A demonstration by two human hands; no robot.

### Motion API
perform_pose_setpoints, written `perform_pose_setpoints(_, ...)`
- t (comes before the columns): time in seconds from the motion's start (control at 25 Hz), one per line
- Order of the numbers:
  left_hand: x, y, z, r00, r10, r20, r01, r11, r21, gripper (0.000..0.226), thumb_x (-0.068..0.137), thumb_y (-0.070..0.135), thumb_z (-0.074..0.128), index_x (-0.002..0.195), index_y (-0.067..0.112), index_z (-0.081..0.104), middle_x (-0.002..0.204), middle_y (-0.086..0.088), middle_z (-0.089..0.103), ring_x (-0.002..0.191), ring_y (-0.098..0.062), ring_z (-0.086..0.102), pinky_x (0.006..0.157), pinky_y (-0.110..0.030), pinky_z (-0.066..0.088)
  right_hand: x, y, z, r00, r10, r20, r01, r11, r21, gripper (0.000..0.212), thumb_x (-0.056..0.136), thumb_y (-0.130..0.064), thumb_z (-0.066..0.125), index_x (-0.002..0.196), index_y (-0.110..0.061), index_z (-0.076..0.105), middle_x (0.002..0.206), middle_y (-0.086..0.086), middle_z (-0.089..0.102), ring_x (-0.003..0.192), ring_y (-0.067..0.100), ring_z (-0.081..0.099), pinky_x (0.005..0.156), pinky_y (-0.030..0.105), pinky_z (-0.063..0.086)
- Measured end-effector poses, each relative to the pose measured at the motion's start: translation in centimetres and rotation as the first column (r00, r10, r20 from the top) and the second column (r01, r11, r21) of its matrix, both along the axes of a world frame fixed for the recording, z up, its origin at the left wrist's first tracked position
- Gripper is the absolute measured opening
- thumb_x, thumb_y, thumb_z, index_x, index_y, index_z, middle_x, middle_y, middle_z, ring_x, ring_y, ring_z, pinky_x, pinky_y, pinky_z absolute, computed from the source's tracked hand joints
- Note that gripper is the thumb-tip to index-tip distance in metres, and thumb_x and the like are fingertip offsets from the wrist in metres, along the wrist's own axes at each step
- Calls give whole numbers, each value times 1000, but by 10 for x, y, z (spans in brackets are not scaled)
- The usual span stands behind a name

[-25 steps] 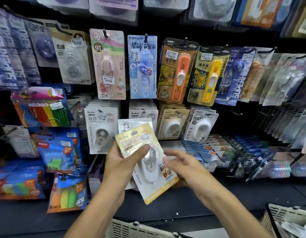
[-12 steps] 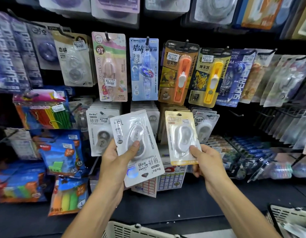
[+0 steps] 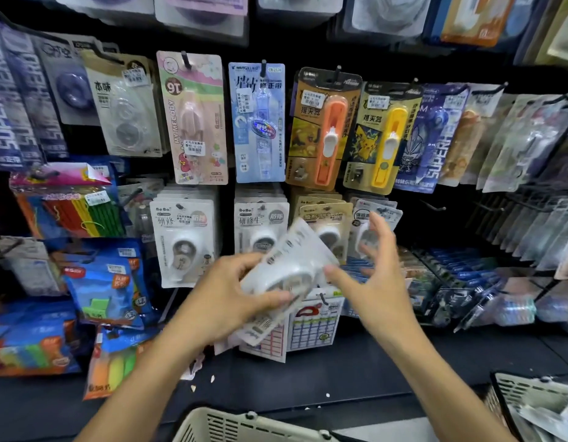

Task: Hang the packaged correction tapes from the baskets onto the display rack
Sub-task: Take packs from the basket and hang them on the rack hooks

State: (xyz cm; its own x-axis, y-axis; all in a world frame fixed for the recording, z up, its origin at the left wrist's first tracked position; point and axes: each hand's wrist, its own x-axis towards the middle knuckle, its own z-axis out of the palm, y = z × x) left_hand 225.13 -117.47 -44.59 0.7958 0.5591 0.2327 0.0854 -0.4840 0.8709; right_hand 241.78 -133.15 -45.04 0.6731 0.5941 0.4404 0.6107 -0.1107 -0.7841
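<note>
The fingers (image 3: 269, 296) of the left hand (image 3: 222, 301) curl round a white packaged correction tape (image 3: 289, 266), thumb across its blister, the card tilted with its top corner toward one o'clock. It is blurred, so its print cannot be read. Just at its three o'clock the right hand (image 3: 375, 282) holds nothing: its fingers are spread wide and loosely bent, the index tip touching or nearly touching the pack's edge; which, I cannot tell.

Outward from the hands, at twelve o'clock, the display rack (image 3: 435, 207) carries a row of hooks already loaded with similar packs: a white stack (image 3: 183, 240) at ten o'clock, another white stack (image 3: 260, 228) straight above, a tan stack (image 3: 327, 221) and a pale stack (image 3: 376, 218) toward one o'clock. An upper row of longer packs hangs beyond them.

At six o'clock a cream basket (image 3: 244, 425) shows only its rim; at four o'clock a second basket (image 3: 531, 397) has packs lying in it.

By my judgement the job is well along but unfinished: many packs hang, one is in hand awaiting its hook, and more wait in that second basket.
</note>
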Motion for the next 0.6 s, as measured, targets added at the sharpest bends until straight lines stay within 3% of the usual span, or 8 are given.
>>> perform_pose_setpoints(0.08,4,5,9,954,-21,-300,145,906,397,51,66,51,88,111,49,63,92,26,71,80,8,63,73,-25,56,0,1,3,936,261,235,-227,960,-164,66,84,-41,73,138,-58,39,136,-21,53,124,5,50,97,23,43)
perform_pose_setpoints(0.12,8,4,11,948,20,-317,163,827,539,55,64,56,87,112,51,60,90,26,71,78,10,59,72,-22,51,0,2,4,890,317,329,-205,920,-333,42,87,-42,70,123,-55,54,112,-18,64,106,6,57,86,29,47)
perform_pose_setpoints(0.16,12,3,12,965,50,-259,140,735,664,52,63,61,85,108,47,65,88,23,73,75,8,57,68,-20,45,1,2,4,864,358,353,-174,871,-459,14,91,-41,67,100,-52,62,86,-19,63,85,5,56,73,33,44)
perform_pose_setpoints(0.24,18,0,8,993,98,-65,-9,611,791,51,65,66,76,108,39,72,99,16,76,81,2,56,72,-22,40,9,2,-6,869,333,365,-114,854,-508,30,98,-37,61,70,-44,52,64,-12,54,65,7,50,61,35,38)
perform_pose_setpoints(0.28,21,-1,3,988,151,26,-115,623,774,59,69,63,75,121,35,69,117,11,73,96,-6,59,84,-30,43,11,3,-9,905,265,333,-100,893,-440,29,100,-34,59,72,-39,53,64,-9,56,65,12,53,61,36,41)
perform_pose_setpoints(0.36,19,8,-2,931,305,198,-363,745,559,63,82,42,77,138,25,56,142,2,57,129,-18,50,109,-47,38,9,9,-12,980,182,78,-164,967,-196,18,103,-30,56,87,-25,64,72,0,67,63,19,63,55,35,48)
perform_pose_setpoints(0.48,5,23,-5,831,476,288,-546,795,263,51,88,20,71,136,24,54,136,3,55,129,-21,50,110,-48,41,-5,33,-17,910,249,-330,-255,967,27,16,104,-25,54,98,-18,68,71,0,70,43,11,57,36,22,42)
perform_pose_setpoints(0.6,-4,23,-8,844,480,238,-533,799,278,41,89,19,70,128,25,59,122,15,55,122,-19,55,105,-45,45,-23,60,-20,843,231,-487,-209,973,99,16,103,-26,57,95,-21,69,67,-5,68,37,7,51,34,18,37)
